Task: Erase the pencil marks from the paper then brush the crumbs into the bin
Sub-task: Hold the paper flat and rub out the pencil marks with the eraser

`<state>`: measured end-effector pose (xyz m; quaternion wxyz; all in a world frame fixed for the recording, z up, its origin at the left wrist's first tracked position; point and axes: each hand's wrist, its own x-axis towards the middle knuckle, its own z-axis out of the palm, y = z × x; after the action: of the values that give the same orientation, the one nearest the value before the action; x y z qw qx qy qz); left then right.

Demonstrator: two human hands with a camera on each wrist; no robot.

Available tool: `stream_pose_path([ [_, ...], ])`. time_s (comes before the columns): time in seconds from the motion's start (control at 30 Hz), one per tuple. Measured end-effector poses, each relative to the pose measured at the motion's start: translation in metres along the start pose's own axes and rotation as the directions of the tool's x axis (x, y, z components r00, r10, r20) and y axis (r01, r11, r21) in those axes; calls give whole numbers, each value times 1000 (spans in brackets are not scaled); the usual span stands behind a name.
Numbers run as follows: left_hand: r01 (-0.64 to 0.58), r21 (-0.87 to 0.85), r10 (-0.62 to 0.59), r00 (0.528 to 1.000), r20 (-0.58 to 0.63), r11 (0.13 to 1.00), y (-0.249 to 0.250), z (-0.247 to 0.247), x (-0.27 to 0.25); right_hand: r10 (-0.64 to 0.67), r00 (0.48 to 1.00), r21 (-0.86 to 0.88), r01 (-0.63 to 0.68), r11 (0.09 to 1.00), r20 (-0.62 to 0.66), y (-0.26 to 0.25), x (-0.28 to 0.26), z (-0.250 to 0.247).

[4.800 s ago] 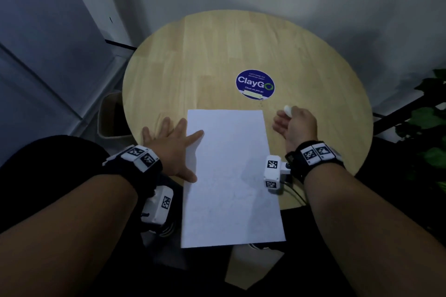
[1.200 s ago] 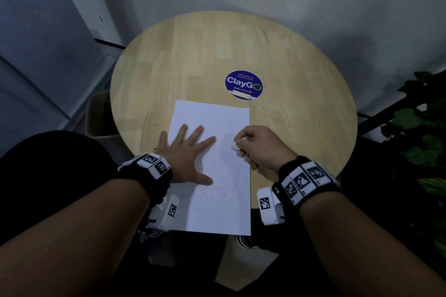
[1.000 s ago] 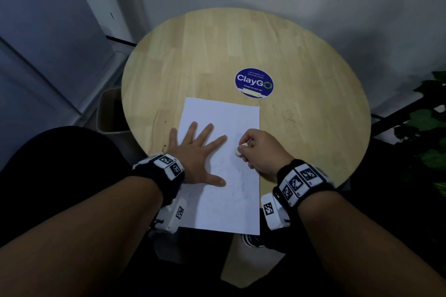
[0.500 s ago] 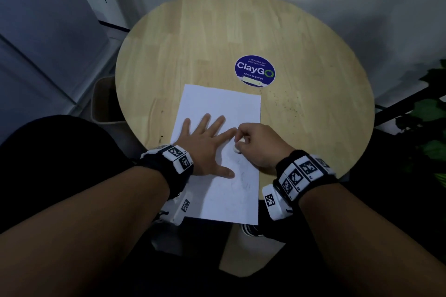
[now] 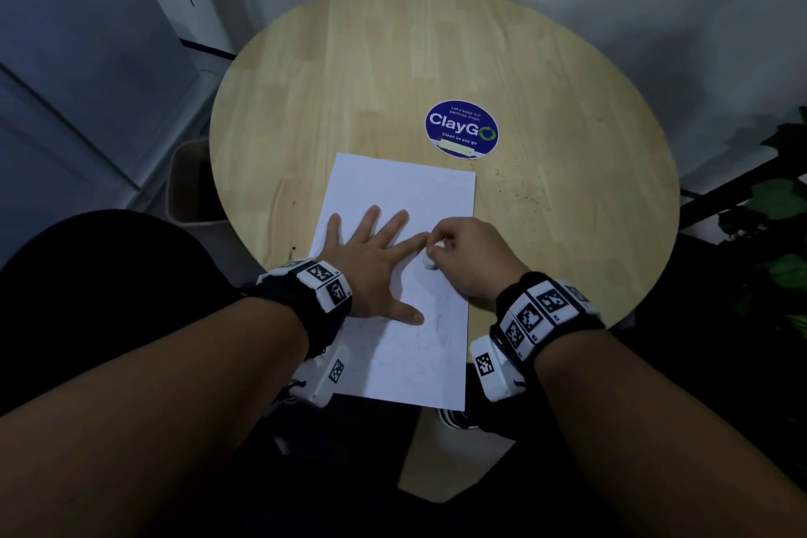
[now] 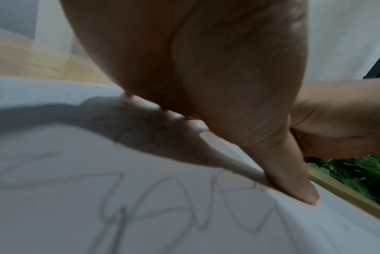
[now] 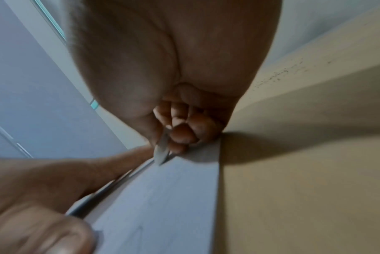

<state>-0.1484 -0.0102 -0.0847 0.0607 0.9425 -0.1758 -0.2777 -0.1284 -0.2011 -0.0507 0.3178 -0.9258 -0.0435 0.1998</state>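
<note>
On the near part of the bench, just this side of the blue sticker, lies the paper, its near end hanging past the bench edge. Faint pencil marks cover the near half of the paper, so the erasing looks far from done. The left hand lies flat on the paper, fingers spread and straight, thumb pressed down; this likely pins the sheet so rubbing cannot drag or crease it. Just right of that hand, near the paper's right edge, the right hand has its fingers curled round a small white eraser, whose tip meets the paper close to the left forefinger. Dark crumbs speckle the bench right of the paper. The bin stands on the floor left of the bench, below its rim, handy for sweeping crumbs over that edge.
</note>
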Motion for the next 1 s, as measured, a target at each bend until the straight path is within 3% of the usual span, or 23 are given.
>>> stream_pose_path([
  [0.07,1,1,-1,1000,5,1000,-1,0,0,-16,1000,-9,16,1000,24,-2,1,0],
  [0.17,-6,-5,6,1000,5,1000,0,1,-1,-36,980,-18,41,999,194,-7,-3,4],
  [0.3,-3,-5,3,1000,3,1000,0,-1,-1,-14,1000,27,14,1000,14,-5,-1,5],
  [0.33,-1,-8,1,1000,2,1000,0,0,-1,-18,1000,16,18,1000,25,-5,-1,6],
  [0.43,-3,-12,3,1000,-2,1000,-1,1,-1,-14,980,0,15,1000,200,-9,-8,7],
  [0.47,-3,-9,3,1000,-4,1000,0,1,0,-3,981,10,1,1000,192,-8,-7,6],
  [0.57,4,5,-4,1000,2,1000,1,-1,-1,59,998,21,-58,998,-38,-3,0,-2],
  [0.6,5,9,-6,1000,3,1000,1,0,-1,71,997,16,-70,997,-42,-1,1,-5],
  [0.73,1,12,-1,1000,-4,1000,0,1,-1,91,974,36,-101,994,210,-2,-7,-3],
  [0.87,11,19,-11,1000,1,1000,2,-1,-1,75,996,-2,-75,997,-50,-1,1,-3],
  [0.9,13,22,-13,1000,1,1000,2,-1,-1,72,997,-14,-73,997,-40,-1,2,-4],
  [1.0,13,26,-13,1000,0,1000,2,1,-1,81,980,5,-83,997,184,-4,-7,-3],
])
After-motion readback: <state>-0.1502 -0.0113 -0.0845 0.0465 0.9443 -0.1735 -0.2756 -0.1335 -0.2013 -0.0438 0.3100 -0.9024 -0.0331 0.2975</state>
